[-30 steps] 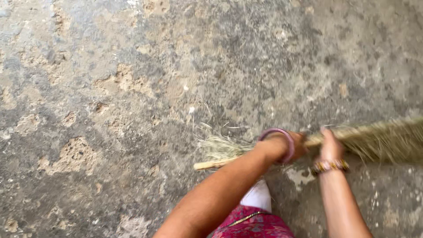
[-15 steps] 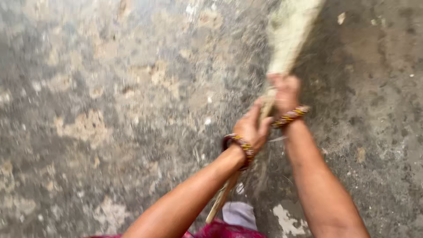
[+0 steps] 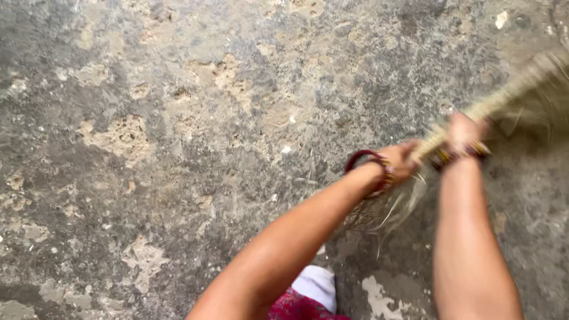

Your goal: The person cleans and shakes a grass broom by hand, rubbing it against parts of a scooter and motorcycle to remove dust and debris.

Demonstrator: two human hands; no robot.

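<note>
Straw-coloured grass fibres made up the broom (image 3: 504,101), which was held in both hands over a rough, pitted concrete floor (image 3: 178,148). The left hand (image 3: 403,161) was wrapped around the lower end of the handle, its fingers closed on the bound stalks, with a dark red bangle (image 3: 367,169) and a beaded one at the wrist. The right hand (image 3: 465,131) was clenched around the handle just above, a beaded bracelet (image 3: 459,153) worn at its wrist. The broom was angled up and to the right, its brush head blurred near the right edge of the view, so whether the bristles touched the floor could not be told. Loose strands were seen hanging below the left hand.

As for progress, small pale specks (image 3: 287,148) and grit were scattered over much of the floor, and a light chip (image 3: 501,19) was left near the top right. No gathered heap of dust was visible, so the sweeping was judged to be partly done at most, with the wide stretch on the left apparently not yet cleared. A white and pink piece of clothing (image 3: 314,290) was glimpsed at the bottom edge.
</note>
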